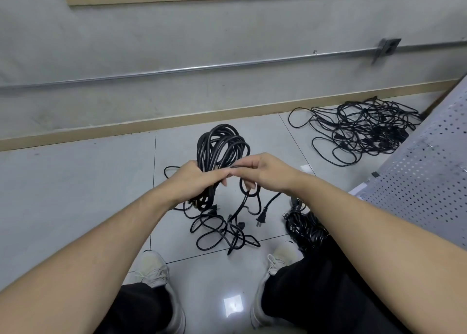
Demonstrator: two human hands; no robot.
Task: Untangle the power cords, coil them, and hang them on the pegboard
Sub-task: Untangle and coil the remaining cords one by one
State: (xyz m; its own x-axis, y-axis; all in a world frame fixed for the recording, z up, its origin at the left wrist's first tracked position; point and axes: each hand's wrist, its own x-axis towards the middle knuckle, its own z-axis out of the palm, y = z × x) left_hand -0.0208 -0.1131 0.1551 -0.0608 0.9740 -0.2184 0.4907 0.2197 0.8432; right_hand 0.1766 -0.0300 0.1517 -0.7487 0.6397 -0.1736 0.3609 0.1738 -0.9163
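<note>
Left hand [195, 179] is wrapped round a thick bundle of black cord [219, 146], fingers curled tight about its middle, the rubbery loops fanning up above the fist in long ovals. Right hand [262, 173] meets it just beside the fingertips, thumb and fingers pinching one strand that runs off the bundle. Below the hands, slack cord [222, 230] drops to the glossy grey floor tiles [88, 194] and sprawls in loose, knotted curls between two pale lace-up shoes [154, 270] (a flat-pronged plug [260, 220] lies at the edge). Near the right knee sits a tighter dark coil [305, 227]. Farther off, near the tan baseboard [126, 126], a big messy tangle [366, 128] spreads wide. At the right edge, a pale metal pegboard [424, 171], dotted with small round holes, leans into view.
</note>
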